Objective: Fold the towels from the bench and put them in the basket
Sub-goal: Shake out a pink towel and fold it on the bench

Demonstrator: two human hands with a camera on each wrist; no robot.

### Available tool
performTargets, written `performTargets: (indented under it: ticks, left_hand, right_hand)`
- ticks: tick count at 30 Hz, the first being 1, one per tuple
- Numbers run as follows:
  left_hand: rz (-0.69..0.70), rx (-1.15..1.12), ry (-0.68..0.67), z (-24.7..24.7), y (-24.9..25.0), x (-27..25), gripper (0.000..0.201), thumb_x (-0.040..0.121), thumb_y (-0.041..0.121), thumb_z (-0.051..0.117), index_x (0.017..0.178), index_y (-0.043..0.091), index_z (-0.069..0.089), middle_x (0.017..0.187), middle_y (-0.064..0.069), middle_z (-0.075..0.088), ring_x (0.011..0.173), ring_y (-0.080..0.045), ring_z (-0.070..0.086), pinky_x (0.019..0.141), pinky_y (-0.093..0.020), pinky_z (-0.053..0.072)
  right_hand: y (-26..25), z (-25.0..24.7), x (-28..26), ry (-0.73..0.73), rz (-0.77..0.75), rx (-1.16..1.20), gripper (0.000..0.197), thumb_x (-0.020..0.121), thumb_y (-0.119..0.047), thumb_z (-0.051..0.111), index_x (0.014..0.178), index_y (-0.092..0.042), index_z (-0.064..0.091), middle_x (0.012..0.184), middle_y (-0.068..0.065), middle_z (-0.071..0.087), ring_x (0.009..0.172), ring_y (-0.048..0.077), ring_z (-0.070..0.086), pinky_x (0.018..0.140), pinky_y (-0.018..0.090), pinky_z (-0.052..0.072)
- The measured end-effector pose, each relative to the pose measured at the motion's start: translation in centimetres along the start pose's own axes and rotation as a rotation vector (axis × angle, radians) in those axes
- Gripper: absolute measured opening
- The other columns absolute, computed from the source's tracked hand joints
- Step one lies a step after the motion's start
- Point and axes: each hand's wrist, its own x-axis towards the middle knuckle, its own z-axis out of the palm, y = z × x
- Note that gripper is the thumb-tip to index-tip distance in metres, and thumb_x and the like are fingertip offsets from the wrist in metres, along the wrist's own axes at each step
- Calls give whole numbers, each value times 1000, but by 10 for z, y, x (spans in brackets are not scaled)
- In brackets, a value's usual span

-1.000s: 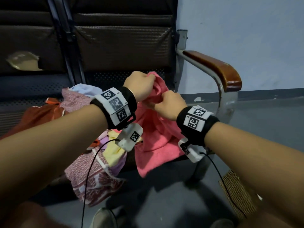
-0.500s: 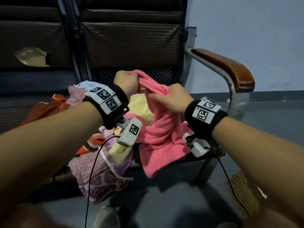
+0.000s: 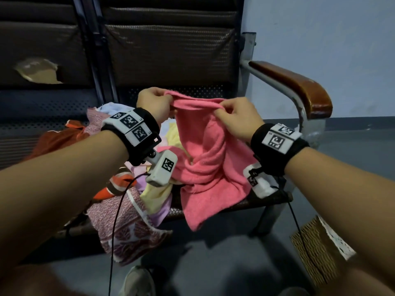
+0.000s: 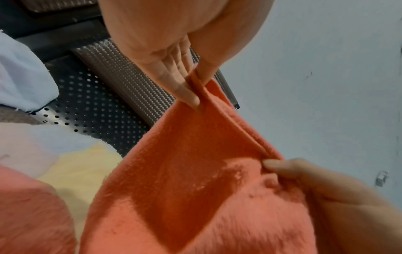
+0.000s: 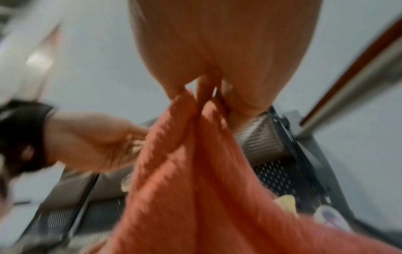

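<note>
Above the bench [image 3: 267,201], both hands pinch the pink towel's [image 3: 205,159] top edge; its length hangs, seemingly twisted, below the fingers [image 3: 222,107].

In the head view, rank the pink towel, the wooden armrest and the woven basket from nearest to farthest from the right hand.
1. Pink towel: pinched in the right hand at its top edge.
2. Wooden armrest: up and to the right of the hand.
3. Woven basket: on the floor, low at the right.
</note>
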Motion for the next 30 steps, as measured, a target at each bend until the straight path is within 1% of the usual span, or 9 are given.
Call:
performTargets:
  ticks: [4, 6, 8, 10, 16, 19, 23, 25, 30]
  left_hand:
    - [-38, -92, -63, 4, 1, -1, 11, 93, 3, 61, 86, 6, 68, 77, -9, 69, 53, -14, 69, 61, -30, 61]
    - [-32, -132, -101, 9, 3, -4, 15, 95, 2, 58, 83, 7, 64, 66, -5, 68, 47, -11, 66, 51, -22, 55]
    - [-25, -145, -122, 13, 5, -5, 18, 97, 2, 55, 82, 9, 62, 57, 0, 66, 44, -10, 64, 47, -20, 52]
    - [-23, -132, -107, 14, 5, -4, 18, 97, 3, 54, 83, 10, 63, 68, -5, 68, 48, -11, 66, 49, -21, 53]
    - [19, -60, -36, 19, 0, -2, 13, 95, 4, 53, 91, 7, 65, 82, -13, 71, 57, -20, 72, 54, -26, 56]
    - [52, -42, 9, 19, -1, 3, 14, 94, 6, 55, 92, 8, 69, 86, -11, 73, 64, -19, 75, 61, -29, 60]
    - [47, -54, 7, 15, -3, 7, 18, 90, 5, 55, 89, 12, 72, 89, -12, 74, 77, -25, 76, 72, -40, 64]
    - [40, -45, 4, 15, -6, 7, 19, 89, 4, 56, 87, 13, 72, 88, -12, 74, 77, -27, 75, 72, -42, 64]
    - [59, -5, 1, 16, -11, 6, 15, 89, 6, 58, 89, 13, 72, 86, -13, 74, 71, -27, 76, 68, -40, 63]
  right_hand:
    - [2, 5, -6, -174, 297, 318, 43, 87, -32, 46, 45, -24, 48, 49, -6, 44, 58, 18, 43, 66, 36, 36]
    - [3, 3, -8, -135, 282, 290, 51, 88, -44, 47, 43, -21, 50, 49, -8, 50, 55, 15, 48, 64, 34, 39]
    - [4, 0, -9, -135, 231, 304, 51, 76, -61, 66, 58, -14, 69, 58, -4, 67, 55, 11, 59, 59, 30, 47]
    - [8, -5, -8, -117, 177, 179, 47, 71, -61, 76, 71, -14, 76, 61, -4, 70, 56, 8, 63, 56, 25, 48]
    - [8, -16, -8, 57, 123, -218, 63, 96, -54, 49, 50, -11, 48, 51, 1, 47, 56, 25, 49, 59, 32, 31]
    - [7, -21, -9, -71, 49, -295, 61, 100, -54, 42, 52, -15, 41, 55, 0, 43, 59, 28, 46, 62, 34, 33]
    - [8, -29, -15, -281, -27, -196, 40, 96, -45, 59, 64, -22, 56, 59, -6, 52, 55, 7, 49, 61, 29, 37]
    - [9, -31, -18, -210, -25, -145, 19, 86, -39, 75, 74, -31, 62, 63, -14, 55, 58, -1, 50, 58, 21, 34]
    - [8, -35, -19, -20, -38, -61, 19, 81, -37, 80, 74, -25, 67, 62, -13, 58, 56, 0, 49, 54, 12, 35]
